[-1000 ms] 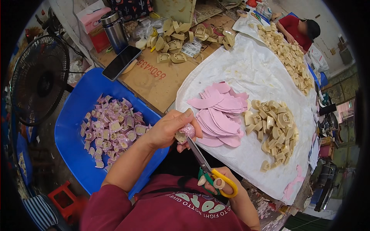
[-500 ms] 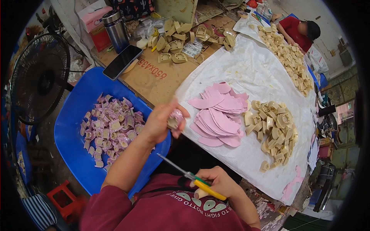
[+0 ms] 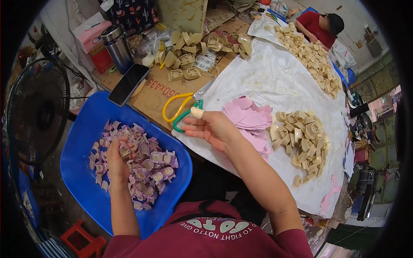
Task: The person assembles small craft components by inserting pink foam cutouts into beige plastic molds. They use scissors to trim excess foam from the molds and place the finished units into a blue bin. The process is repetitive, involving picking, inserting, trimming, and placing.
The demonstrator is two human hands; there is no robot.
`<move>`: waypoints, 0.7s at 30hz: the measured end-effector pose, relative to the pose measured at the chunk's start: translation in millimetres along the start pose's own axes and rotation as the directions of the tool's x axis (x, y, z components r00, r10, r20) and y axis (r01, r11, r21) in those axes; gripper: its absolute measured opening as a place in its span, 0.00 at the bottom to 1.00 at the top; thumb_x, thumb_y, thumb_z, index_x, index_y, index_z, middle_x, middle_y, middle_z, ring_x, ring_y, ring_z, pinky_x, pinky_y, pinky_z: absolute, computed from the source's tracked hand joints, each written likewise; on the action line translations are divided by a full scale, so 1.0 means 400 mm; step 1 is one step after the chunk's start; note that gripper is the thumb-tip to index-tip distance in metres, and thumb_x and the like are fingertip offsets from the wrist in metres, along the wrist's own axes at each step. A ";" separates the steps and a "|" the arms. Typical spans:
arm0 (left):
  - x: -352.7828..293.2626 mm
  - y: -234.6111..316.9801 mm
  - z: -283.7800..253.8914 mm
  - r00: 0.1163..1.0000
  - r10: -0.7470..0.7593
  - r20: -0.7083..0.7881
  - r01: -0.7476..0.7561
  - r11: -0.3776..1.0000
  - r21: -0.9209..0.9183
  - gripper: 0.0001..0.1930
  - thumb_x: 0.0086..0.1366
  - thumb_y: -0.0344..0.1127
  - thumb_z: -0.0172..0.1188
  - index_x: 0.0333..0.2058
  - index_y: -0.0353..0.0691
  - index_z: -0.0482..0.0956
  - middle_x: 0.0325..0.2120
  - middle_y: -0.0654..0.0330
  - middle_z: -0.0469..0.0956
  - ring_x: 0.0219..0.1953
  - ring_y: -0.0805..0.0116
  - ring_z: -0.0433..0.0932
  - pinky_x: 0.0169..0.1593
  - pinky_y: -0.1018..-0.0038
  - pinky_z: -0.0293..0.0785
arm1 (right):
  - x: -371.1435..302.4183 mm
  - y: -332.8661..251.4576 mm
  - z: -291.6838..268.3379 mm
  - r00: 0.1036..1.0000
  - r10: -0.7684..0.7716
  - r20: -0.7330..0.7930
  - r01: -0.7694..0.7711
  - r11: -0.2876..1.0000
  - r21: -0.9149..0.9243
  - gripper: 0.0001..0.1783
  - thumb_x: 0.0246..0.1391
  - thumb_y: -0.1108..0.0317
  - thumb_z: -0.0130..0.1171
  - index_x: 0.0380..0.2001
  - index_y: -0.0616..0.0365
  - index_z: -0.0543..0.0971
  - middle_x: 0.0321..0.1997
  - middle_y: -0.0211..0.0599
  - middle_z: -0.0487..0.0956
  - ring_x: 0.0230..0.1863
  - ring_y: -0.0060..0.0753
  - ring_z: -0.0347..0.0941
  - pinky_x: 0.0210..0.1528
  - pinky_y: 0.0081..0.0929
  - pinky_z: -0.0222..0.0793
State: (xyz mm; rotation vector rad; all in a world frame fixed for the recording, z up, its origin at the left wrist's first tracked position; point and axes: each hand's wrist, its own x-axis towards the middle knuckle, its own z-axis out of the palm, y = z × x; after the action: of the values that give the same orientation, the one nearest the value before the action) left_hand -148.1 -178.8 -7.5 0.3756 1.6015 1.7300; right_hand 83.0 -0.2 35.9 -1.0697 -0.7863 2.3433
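My left hand (image 3: 117, 161) is inside the blue basin (image 3: 77, 189), its fingers curled round a purple-covered shoe heel (image 3: 124, 151), partly hidden by the fingers. Around it lie many similar covered heels (image 3: 148, 172). My right hand (image 3: 213, 129) hovers at the table's near edge, fingers apart, a pale finger cot (image 3: 197, 112) on the thumb. Right beside its fingertips are scissors (image 3: 177, 109) with one yellow and one green handle, blades pointing away; I cannot tell whether the green loop is touched. Pink cut pieces (image 3: 245, 114) are stacked just beyond this hand.
Bare beige heels (image 3: 305, 137) are heaped right of the pink stack on a white sheet (image 3: 258, 71). A phone (image 3: 129, 84) overhangs the basin's far rim, near a steel flask (image 3: 117, 48). A fan (image 3: 43, 109) stands left. Far right, a person in red (image 3: 316, 26) sits by another heap.
My left hand has carried the covered heel down into the basin. My right hand has moved from my chest to the table edge, and the scissors it held now lie there.
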 end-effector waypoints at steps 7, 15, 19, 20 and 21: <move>0.006 -0.060 -0.173 0.982 0.176 0.073 -0.171 0.648 0.742 0.13 0.65 0.39 0.56 0.35 0.34 0.77 0.27 0.62 0.74 0.29 0.70 0.72 0.36 0.75 0.67 | -0.121 -0.015 0.003 0.985 -0.131 0.110 0.138 0.989 -0.057 0.20 0.61 0.66 0.52 0.50 0.72 0.70 0.49 0.55 0.76 0.43 0.41 0.79 0.46 0.34 0.78; -0.058 0.007 0.051 0.807 0.525 0.271 -0.530 0.440 0.725 0.09 0.60 0.31 0.60 0.38 0.33 0.78 0.45 0.54 0.75 0.51 0.59 0.72 0.57 0.68 0.63 | -0.362 0.113 -0.170 0.950 -0.284 -0.132 0.241 0.932 -0.273 0.13 0.58 0.71 0.55 0.45 0.65 0.77 0.37 0.40 0.81 0.32 0.23 0.77 0.35 0.19 0.73; -0.115 0.007 0.268 0.657 0.538 0.528 -0.752 0.512 0.415 0.09 0.56 0.22 0.60 0.37 0.34 0.78 0.41 0.54 0.76 0.46 0.60 0.75 0.52 0.69 0.68 | -0.408 0.143 -0.251 0.580 -0.788 -0.207 0.329 0.459 -0.825 0.09 0.53 0.76 0.59 0.38 0.65 0.79 0.29 0.36 0.79 0.27 0.22 0.73 0.31 0.19 0.68; -0.134 -0.005 0.312 0.619 0.526 0.583 -0.772 0.542 0.332 0.09 0.55 0.21 0.60 0.36 0.34 0.78 0.40 0.54 0.77 0.44 0.61 0.75 0.50 0.70 0.69 | -0.411 0.135 -0.264 0.473 -0.874 -0.113 0.284 0.272 -0.920 0.08 0.52 0.77 0.60 0.37 0.65 0.80 0.27 0.35 0.79 0.26 0.23 0.72 0.31 0.19 0.67; -0.154 -0.008 0.355 0.537 0.550 0.640 -0.826 0.496 0.267 0.09 0.54 0.22 0.61 0.36 0.34 0.78 0.39 0.53 0.77 0.43 0.61 0.76 0.49 0.70 0.70 | -0.413 0.121 -0.268 0.404 -0.912 -0.074 0.270 0.197 -0.942 0.08 0.51 0.77 0.60 0.36 0.65 0.79 0.26 0.36 0.78 0.26 0.24 0.72 0.31 0.20 0.67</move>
State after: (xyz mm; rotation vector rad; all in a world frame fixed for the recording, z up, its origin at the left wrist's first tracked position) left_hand -11.7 -116.5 31.1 1.8774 1.6130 1.4454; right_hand 258.7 -101.2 34.2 -1.3512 -1.7079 0.5695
